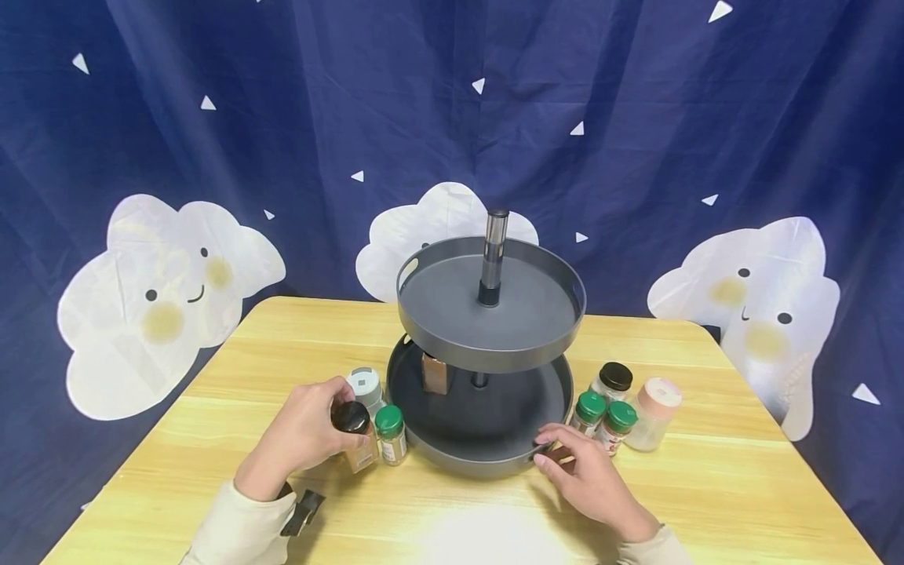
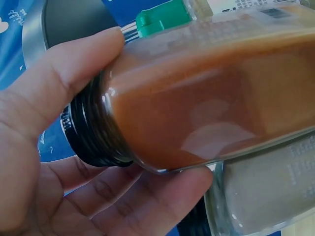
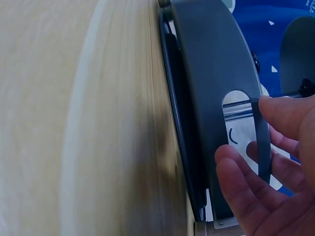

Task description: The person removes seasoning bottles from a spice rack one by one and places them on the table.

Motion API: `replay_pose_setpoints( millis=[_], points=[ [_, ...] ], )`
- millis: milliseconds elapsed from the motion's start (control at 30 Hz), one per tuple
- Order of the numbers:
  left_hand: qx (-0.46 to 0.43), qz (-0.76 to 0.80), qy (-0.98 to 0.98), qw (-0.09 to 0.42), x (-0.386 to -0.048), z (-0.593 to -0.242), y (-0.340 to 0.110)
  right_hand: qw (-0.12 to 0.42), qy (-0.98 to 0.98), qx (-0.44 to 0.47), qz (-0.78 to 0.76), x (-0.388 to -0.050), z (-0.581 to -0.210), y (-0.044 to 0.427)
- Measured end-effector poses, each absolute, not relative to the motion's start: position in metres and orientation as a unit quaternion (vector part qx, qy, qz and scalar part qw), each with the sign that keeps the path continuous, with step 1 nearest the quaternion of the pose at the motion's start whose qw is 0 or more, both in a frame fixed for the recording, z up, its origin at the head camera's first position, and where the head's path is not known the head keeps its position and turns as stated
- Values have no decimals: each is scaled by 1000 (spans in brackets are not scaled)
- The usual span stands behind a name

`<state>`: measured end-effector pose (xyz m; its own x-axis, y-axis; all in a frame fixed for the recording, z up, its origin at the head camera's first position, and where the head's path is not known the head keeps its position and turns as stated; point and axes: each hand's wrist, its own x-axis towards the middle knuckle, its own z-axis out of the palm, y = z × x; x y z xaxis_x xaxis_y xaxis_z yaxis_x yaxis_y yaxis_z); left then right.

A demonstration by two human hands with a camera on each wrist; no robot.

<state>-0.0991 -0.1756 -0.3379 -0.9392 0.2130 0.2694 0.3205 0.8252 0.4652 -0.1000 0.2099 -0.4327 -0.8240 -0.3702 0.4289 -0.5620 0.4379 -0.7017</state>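
Observation:
My left hand [image 1: 307,428] grips a glass spice jar [image 2: 197,98] with a black lid and orange-brown powder, thumb on one side and fingers on the other. The jar is tilted. Close beside it are a green-lidded spice jar [image 1: 391,435] and a jar with a pale grey lid [image 1: 365,384]. My right hand [image 1: 586,475] holds the rim of the lower tier [image 1: 466,463] of a dark grey two-tier round tray by its handle slot [image 3: 239,123], thumb and fingers on either side of the edge. A brown-filled jar [image 1: 435,374] stands inside the lower tier.
The upper tier [image 1: 494,357] overhangs the lower one, with a metal post [image 1: 496,243] rising through it. Right of the tray stand two green-lidded jars [image 1: 620,416], a black-lidded jar [image 1: 615,377] and a pink-lidded jar [image 1: 658,400]. A blue curtain [image 1: 318,102] hangs behind the table.

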Motion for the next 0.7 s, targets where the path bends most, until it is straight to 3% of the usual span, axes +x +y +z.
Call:
replay_pose_setpoints(
  millis=[700],
  points=[
    [-121,-265,-954,72,-97,-339,-171,117,-842,278,447,-100,-433,208]
  ],
)
